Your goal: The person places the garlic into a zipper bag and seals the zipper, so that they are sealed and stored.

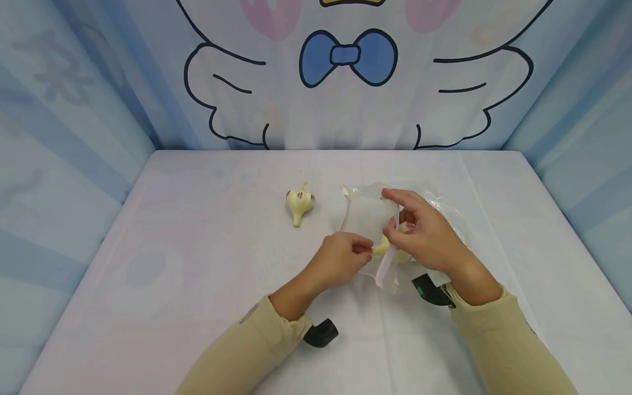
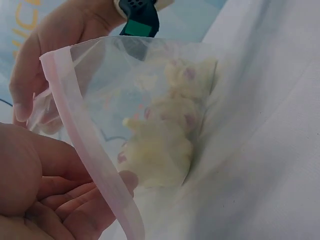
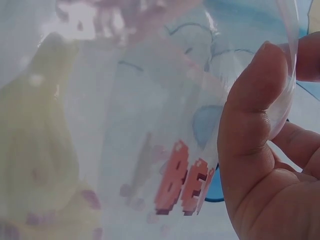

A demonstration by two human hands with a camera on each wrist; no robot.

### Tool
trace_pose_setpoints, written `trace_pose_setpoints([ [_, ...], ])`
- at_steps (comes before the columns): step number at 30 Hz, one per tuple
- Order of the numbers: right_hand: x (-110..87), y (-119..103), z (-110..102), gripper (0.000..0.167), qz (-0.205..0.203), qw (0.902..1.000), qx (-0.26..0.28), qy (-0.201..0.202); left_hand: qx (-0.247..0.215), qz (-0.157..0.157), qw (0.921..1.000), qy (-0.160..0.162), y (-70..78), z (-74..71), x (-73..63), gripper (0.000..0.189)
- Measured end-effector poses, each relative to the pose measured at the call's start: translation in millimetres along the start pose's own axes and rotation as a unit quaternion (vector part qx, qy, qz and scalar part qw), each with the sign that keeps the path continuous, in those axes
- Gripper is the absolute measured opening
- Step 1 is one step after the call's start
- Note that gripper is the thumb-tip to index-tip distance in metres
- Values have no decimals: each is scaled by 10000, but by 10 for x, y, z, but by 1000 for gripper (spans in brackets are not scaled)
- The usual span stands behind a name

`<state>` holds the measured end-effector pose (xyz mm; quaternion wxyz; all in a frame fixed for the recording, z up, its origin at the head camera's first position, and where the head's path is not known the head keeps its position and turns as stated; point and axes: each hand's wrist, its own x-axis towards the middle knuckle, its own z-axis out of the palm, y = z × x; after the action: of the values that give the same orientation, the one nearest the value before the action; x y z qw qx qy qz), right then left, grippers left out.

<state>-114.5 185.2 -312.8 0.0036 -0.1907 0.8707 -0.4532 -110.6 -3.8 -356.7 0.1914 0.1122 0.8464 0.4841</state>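
A clear zip bag [image 1: 367, 211] with a pink strip along its mouth is held up at right of centre. My right hand [image 1: 429, 230] pinches the bag's edge between thumb and fingers. At the mouth is my left hand [image 1: 343, 258], loosely bent, with a fingertip showing through the plastic past the strip in the left wrist view. Beside that fingertip, inside the bag, sits a pale yellow bulb-shaped piece [image 2: 157, 155] with pink marks. More such pieces [image 2: 187, 77] lie behind it. Another yellow bulb-shaped piece [image 1: 300, 203] with dark pink spots lies outside, left of the bag.
A white cloth covers the table [image 1: 197, 263]. Behind it hangs a printed curtain with a blue bow [image 1: 345, 55], and pale blue curtains flank both sides. A dark bracket [image 1: 321, 333] juts from the left wrist, another [image 1: 432, 291] from the right.
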Motion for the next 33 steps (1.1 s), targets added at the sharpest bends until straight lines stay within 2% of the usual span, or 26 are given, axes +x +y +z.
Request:
trace_pose_setpoints([
  [3, 0, 1, 3, 54, -5, 10000, 11, -7, -62, -45, 10000, -54, 9, 18, 7, 24],
  [8, -1, 3, 12, 54, -20, 10000, 2, -1, -93, 54, 9999, -105, 9, 40, 33, 26],
  [18, -8, -2, 28, 53, -106, 9999, -16, 18, -506, -36, 9977, -452, -35, 80, 114, 32],
  [28, -13, 15, 25, 52, -200, 9997, -77, 125, -461, -12, 9965, -698, -36, 159, 223, 33],
  [33, -8, 14, 16, 52, -203, 9997, -41, 121, -406, -144, 9969, -663, -53, 121, 223, 36],
])
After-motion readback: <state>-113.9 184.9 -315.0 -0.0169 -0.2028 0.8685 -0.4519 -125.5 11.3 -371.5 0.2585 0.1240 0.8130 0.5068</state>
